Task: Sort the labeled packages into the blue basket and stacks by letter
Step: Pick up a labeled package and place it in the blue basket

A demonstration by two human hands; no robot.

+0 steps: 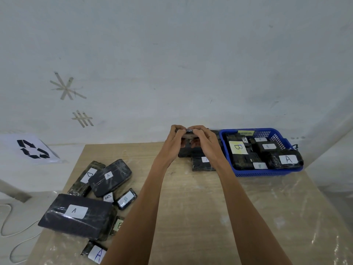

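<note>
1. Holding a small package [189, 133] in the upper centre of the frame, over the far edge of the table [191, 207].
2. Gripping it with both hands: left hand [176, 139] curled round its left end, right hand [203, 139] curled round its right end, fingers bent over the top. Not making out its label from here.
3. Holding it just over a stack [188, 153] of dark packages by the wall; cannot tell whether touching or apart.
4. Leaving an A package [203, 164] lying flat at the near side of that stack, partly hidden behind the right forearm.
5. Working just left of the basket [267, 173] at centre right, filled with packages, among them a yellow B package [237, 147] and a corner A package [286, 159].
6. Leaving a loose group at lower left: a big A package [76, 213], a D package [87, 176] above it, a B package [127, 198] to its right.
7. Facing a wall with tape marks [66, 87] at upper left, a recycling sign [33, 149] at the left edge and a cable [11, 226] in the lower left corner.
</note>
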